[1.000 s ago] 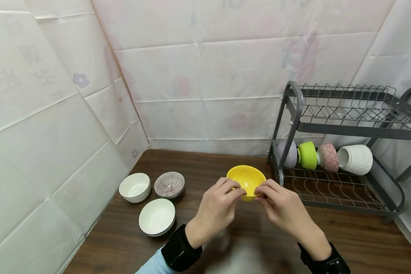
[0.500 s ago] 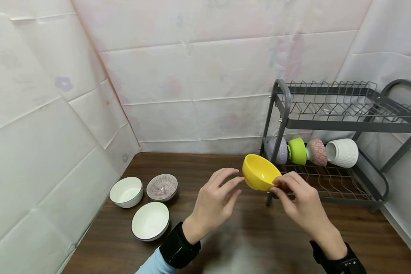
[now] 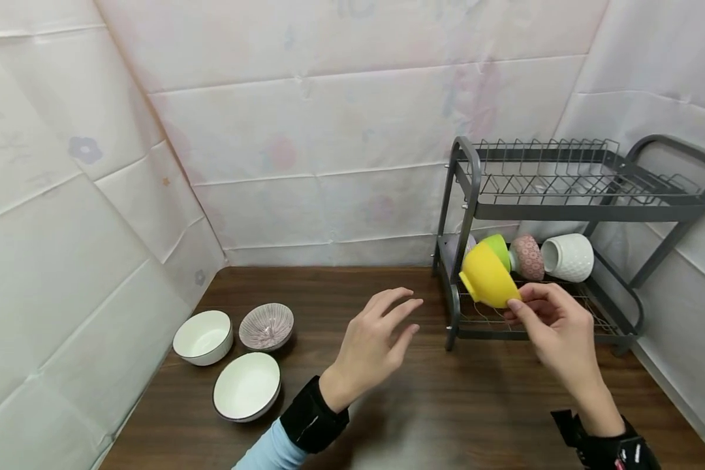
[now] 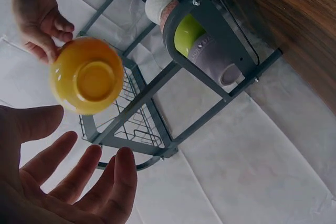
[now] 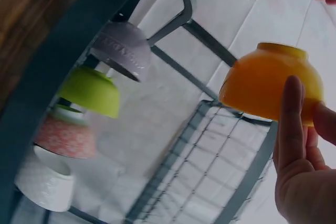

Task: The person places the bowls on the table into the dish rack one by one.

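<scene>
1. The right hand (image 3: 564,329) is pinching the rim of the yellow bowl (image 3: 489,277) between thumb and fingers.
2. The yellow bowl is hanging in the air, tilted onto its side, its foot facing the left hand (image 3: 373,346); in the head view it is overlapping the lower shelf of the rack (image 3: 564,213).
3. The left hand is hovering above the table (image 3: 435,391), fingers spread wide and slightly bent, apart from the yellow bowl.
4. On that lower shelf, a purple bowl (image 5: 123,48), green bowl (image 5: 89,90), pink bowl (image 5: 65,135) and white cup (image 3: 572,256) are lying sideways in a row.
5. At the table's left, a white bowl (image 3: 203,336), striped bowl (image 3: 267,325) and dark-rimmed bowl (image 3: 247,386) are standing upright, close together.
6. White sheeting (image 3: 358,130) is hanging behind.
</scene>
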`<state>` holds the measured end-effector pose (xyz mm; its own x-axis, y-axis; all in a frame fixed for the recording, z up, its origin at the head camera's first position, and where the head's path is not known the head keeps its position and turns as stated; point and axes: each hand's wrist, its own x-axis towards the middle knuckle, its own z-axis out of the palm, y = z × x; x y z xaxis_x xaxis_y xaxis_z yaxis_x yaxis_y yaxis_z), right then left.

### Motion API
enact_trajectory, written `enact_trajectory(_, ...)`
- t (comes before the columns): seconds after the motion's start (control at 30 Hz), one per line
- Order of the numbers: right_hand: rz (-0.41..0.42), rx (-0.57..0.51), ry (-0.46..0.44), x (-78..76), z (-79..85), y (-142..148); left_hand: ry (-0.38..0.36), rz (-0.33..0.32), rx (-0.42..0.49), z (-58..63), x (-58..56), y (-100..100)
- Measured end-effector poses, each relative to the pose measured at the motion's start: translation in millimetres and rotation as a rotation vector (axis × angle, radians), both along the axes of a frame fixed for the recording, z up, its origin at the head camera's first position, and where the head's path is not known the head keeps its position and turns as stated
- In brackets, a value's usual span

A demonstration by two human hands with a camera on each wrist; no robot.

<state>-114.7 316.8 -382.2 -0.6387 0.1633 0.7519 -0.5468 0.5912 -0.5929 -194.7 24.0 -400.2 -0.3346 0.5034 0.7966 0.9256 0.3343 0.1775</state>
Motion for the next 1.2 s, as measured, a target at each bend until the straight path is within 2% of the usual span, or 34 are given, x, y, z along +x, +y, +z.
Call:
enact_trajectory(0.1,0.033,-0.149,-0.080,-3.8,-2.1,10,-0.006,0.005,0.000,-0.1,-1.3,2)
enact_trajectory(0.3,0.119,-0.515,-0.243,-13.8,-6.2,26,-0.021,0.008,0.001,-1.8,0.1,1)
enact_trajectory(0.5,0.204,-0.701,-0.429,-28.8,-8.6,36,-0.034,0.008,0.000,-3.3,2.7,-2)
enact_trajectory(0.63,0.259,-0.751,-0.553,-41.1,-10.7,37,-0.034,0.007,0.004,-2.9,4.0,-3)
enact_trajectory(0.73,0.283,-0.765,-0.614,-49.9,-13.2,36,-0.038,0.008,0.003,-2.6,4.4,-4)
enact_trajectory(1.03,0.311,-0.763,-0.745,-64.1,-22.7,31,-0.049,0.020,0.006,-0.9,4.4,-7)
enact_trajectory(1.2,0.285,-0.723,-0.792,-68.9,-29.2,27,-0.082,0.026,-0.002,1.4,5.4,-9)
